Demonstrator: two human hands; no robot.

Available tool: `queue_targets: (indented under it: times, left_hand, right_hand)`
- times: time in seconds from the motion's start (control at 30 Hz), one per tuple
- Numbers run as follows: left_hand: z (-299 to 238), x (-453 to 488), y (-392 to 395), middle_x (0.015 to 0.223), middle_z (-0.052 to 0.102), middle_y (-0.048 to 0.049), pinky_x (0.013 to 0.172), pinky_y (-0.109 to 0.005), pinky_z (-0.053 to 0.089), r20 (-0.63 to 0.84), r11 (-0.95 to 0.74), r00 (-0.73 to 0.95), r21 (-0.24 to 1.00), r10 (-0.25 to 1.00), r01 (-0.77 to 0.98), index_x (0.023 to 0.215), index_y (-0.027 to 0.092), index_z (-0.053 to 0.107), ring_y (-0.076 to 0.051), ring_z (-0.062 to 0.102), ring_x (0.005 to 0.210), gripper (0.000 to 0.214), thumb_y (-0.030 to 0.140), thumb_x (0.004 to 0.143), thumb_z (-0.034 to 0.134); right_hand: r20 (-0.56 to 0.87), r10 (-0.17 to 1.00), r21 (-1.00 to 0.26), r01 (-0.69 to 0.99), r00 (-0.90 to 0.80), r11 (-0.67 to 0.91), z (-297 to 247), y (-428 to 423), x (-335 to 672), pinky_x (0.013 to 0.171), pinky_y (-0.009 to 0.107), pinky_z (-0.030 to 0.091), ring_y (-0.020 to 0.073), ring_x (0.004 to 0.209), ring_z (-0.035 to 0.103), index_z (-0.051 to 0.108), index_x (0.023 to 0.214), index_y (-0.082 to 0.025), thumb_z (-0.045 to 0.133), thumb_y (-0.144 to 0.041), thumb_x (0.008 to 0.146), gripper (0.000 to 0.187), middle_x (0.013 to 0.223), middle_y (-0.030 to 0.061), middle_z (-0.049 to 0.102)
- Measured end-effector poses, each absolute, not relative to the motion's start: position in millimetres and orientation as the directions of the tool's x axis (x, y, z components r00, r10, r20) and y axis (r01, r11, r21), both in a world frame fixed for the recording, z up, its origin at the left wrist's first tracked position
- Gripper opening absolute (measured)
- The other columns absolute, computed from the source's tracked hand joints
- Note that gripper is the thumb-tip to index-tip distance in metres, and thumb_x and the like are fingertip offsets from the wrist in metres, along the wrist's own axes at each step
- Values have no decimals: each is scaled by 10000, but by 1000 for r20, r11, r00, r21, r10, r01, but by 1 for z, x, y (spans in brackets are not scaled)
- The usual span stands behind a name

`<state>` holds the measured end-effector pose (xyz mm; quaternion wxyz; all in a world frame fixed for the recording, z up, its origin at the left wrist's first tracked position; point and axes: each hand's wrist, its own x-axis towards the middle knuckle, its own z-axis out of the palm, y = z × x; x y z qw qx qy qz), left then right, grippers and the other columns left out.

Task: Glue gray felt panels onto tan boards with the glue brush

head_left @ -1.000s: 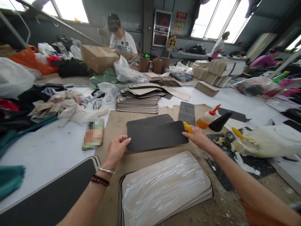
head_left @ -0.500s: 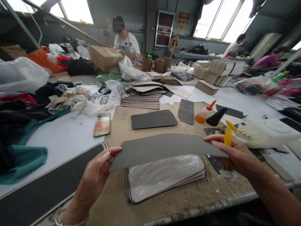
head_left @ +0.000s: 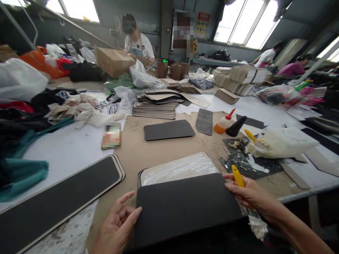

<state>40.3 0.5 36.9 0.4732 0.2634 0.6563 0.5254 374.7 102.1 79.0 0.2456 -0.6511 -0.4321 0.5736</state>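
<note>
A dark grey sheet (head_left: 182, 208) with rounded corners lies tilted in front of me, dark face up, over the near part of a stack of beige boards. White smears cover the exposed top board (head_left: 182, 167). My left hand (head_left: 116, 222) has its thumb on the sheet's left edge, with the other fingers curled beside it. At the right corner, my right hand (head_left: 251, 194) pinches the sheet and also keeps hold of a yellow-handled brush (head_left: 238, 176). The brush's whitened bristles hang below that hand.
Another dark panel (head_left: 169, 129) lies beyond the stack. Long dark boards (head_left: 66, 190) are at left, beside a phone-like object (head_left: 111, 135). At right are an orange-filled bottle (head_left: 221, 123), a black cone (head_left: 236, 126) and a white plastic container (head_left: 286, 141). A person (head_left: 139, 46) works across the table.
The sheet has come down and toward me, turning from its lighter underside to its dark face. More of the smeared board's far part shows. Both hands moved lower.
</note>
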Motion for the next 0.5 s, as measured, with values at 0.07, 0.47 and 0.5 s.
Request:
queue_targets:
  times: [0.07,0.47,0.5]
  left_hand:
    - [35,41,3,524,556,70,509,-201,423,-287,299,-424,954,859,-41,1129,198,498,-109,510,504,640,530,615,684]
    - [29,43,52,618,650,-3,600,-293,482,-32,316,-451,756,892,573,805,240,659,-194,631,580,316,474,651,514]
    - [26,43,53,620,655,-7,604,-294,489,-15,300,-442,755,897,583,795,239,657,-195,635,579,299,460,655,512]
  right_hand:
    - [-490,872,-818,358,-25,-450,75,112,375,357,181,240,29,340,314,491,1020,-164,700,-445,625,527,531,-98,462]
    - [-101,980,-330,935,-171,129,47,192,358,768,320,455,227,843,634,605,1008,-161,504,-261,788,262,882,78,679]
    - [-91,979,-316,937,-185,147,44,192,359,768,319,455,225,841,637,603,1016,-162,493,-260,800,261,886,78,680]
